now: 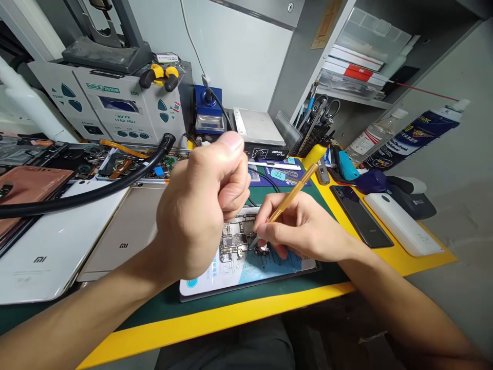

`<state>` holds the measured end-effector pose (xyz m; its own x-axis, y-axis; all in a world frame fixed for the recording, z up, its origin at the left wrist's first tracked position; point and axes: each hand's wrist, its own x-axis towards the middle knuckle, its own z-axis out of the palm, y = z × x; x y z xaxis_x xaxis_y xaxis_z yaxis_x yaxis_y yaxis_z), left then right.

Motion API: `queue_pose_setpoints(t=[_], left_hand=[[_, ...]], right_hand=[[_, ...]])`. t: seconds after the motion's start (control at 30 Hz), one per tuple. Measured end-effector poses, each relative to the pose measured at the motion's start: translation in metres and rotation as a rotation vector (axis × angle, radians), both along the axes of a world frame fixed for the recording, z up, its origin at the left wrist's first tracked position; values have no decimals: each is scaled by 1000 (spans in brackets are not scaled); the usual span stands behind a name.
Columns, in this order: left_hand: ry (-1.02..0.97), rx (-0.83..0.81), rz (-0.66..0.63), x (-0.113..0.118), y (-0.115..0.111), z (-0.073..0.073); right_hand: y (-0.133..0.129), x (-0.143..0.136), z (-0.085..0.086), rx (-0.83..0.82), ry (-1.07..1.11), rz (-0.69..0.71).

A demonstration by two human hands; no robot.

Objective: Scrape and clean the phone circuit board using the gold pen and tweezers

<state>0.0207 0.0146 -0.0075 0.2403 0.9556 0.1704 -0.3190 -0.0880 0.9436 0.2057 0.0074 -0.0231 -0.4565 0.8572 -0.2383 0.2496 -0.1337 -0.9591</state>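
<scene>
My right hand (304,226) grips a slim gold-handled craft knife (295,192) like a pen. Its thin tip meets a phone circuit board (234,240) that lies on a white and blue printed mat (231,275). Above the board's left side, closer to the camera, my left hand (202,205) is closed in a fist with the thumb on top. What the left fist holds, if anything, is hidden. Part of the board is covered by both hands.
At the back left stands a hot-air station (119,108) with a black hose (96,190) crossing phones, including a white one (50,246). To the right are a black phone (360,216), a white phone-shaped item (402,223), a spray can (416,133) and a tool holder (316,123).
</scene>
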Motion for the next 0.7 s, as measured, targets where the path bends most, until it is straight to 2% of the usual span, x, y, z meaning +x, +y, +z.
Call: queue_pose_setpoints(t=[0.23, 0.7], left_hand=[[-8, 22, -14, -2, 1, -5], [6, 44, -34, -4, 1, -2]], right_hand=[[-1, 1, -2, 14, 13, 8], [0, 1, -4, 45, 25, 12]])
